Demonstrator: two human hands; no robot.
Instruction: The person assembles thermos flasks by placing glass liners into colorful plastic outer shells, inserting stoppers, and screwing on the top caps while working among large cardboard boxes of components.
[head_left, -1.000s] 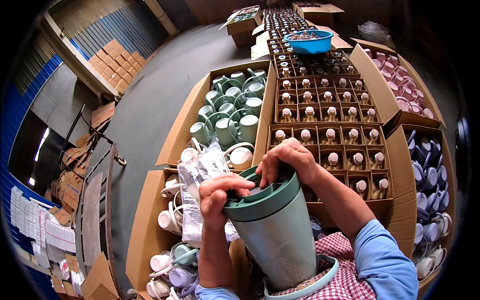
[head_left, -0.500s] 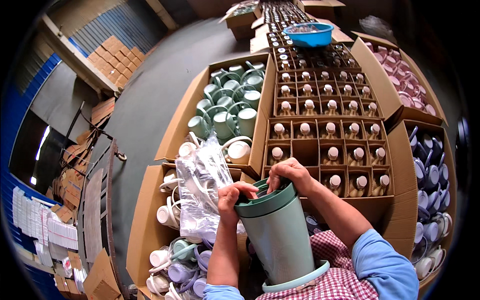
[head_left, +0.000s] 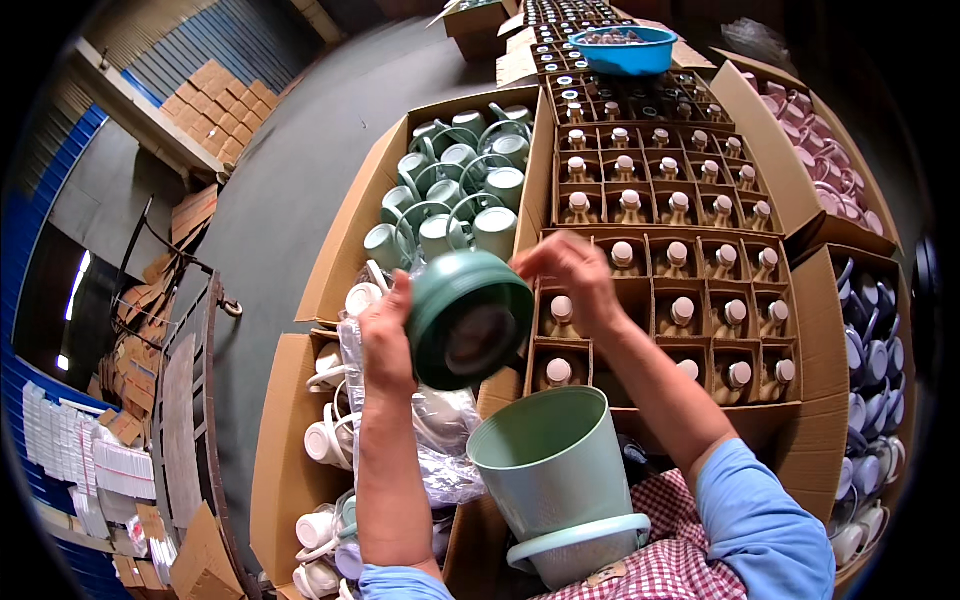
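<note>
Both hands lift a dark green lid (head_left: 468, 320) above a pale green bucket (head_left: 556, 475) at six o'clock. The left hand (head_left: 388, 335) grips its rim; the right hand (head_left: 570, 275) pinches its edge at two o'clock, over boxed jugs (head_left: 665, 270)

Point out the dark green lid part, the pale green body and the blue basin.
dark green lid part (head_left: 462, 318), head view, on its outer rim, held in the left hand (head_left: 385, 340).
pale green body (head_left: 550, 475), head view, on its outer wall below the open mouth.
blue basin (head_left: 628, 58), head view, on its front wall.
</note>
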